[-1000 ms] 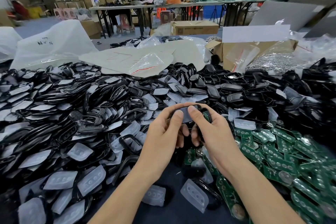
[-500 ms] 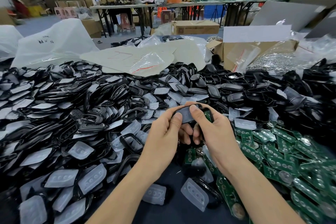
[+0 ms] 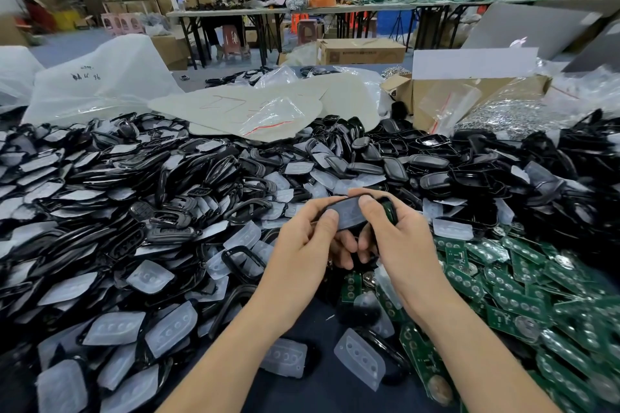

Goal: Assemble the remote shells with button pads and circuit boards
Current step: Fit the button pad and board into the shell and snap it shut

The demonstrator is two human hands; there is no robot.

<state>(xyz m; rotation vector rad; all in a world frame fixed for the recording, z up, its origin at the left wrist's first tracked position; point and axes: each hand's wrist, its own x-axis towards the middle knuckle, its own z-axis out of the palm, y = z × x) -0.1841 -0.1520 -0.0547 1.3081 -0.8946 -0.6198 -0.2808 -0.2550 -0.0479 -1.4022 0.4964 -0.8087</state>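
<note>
Both my hands hold one black remote shell (image 3: 349, 215) above the table's middle, with a translucent button pad lying in it. My left hand (image 3: 303, 246) grips its left end, thumb on top. My right hand (image 3: 399, 238) grips the right end, its thumb pressing on the pad, and also holds a green circuit board (image 3: 389, 208) against its fingers. Loose translucent button pads (image 3: 360, 357) lie near my wrists. A heap of black shells mixed with pads (image 3: 141, 211) fills the left, and green circuit boards (image 3: 523, 288) are piled on the right.
More black shells (image 3: 469, 171) are heaped behind my hands. Plastic bags (image 3: 100, 84) and a flat beige sheet (image 3: 241, 107) lie at the back, next to a cardboard box (image 3: 469, 94) and a bag of shiny metal parts (image 3: 510, 117). People work at distant tables.
The shell in my hands has tilted slightly and my thumbs have shifted on the pad. The hands stay in about the same place.
</note>
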